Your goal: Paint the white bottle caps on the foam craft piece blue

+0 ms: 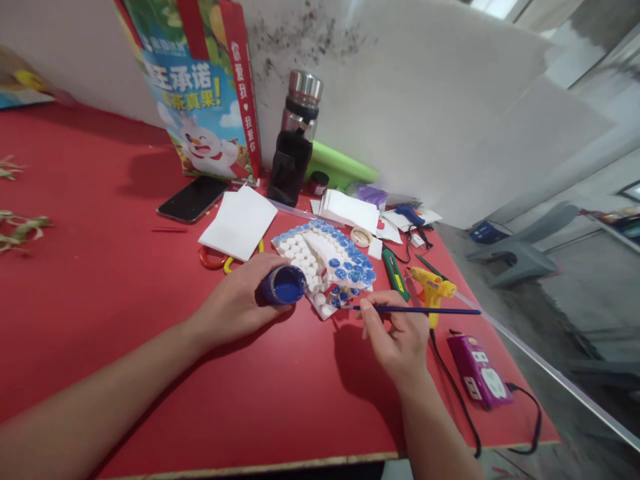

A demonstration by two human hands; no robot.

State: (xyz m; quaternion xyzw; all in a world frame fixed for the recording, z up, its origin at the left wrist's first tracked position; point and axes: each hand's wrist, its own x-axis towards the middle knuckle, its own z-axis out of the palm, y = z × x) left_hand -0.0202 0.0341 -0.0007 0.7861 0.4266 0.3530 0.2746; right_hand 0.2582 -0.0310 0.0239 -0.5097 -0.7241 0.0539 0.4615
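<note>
My left hand point(245, 293) is wrapped round a small jar of blue paint point(285, 285), its open mouth tipped toward me. Between the thumb and fingers of my right hand point(397, 333) is a thin paintbrush point(430, 310) with a dark blue handle. Its tip points left, at the lower edge of a white craft model point(314, 241) covered in small round pieces. Blue colours the pieces along the model's top and right side, while those at the left are white. Whether the bristles touch the model I cannot tell.
Behind the model are white paper sheets point(240, 220), a phone point(193, 199), a bottle point(295, 140) and a printed bag point(200, 93). To the right lie a green cutter point(395, 272), a yellow glue gun point(433, 288) and a purple power socket box point(479, 370) with cables.
</note>
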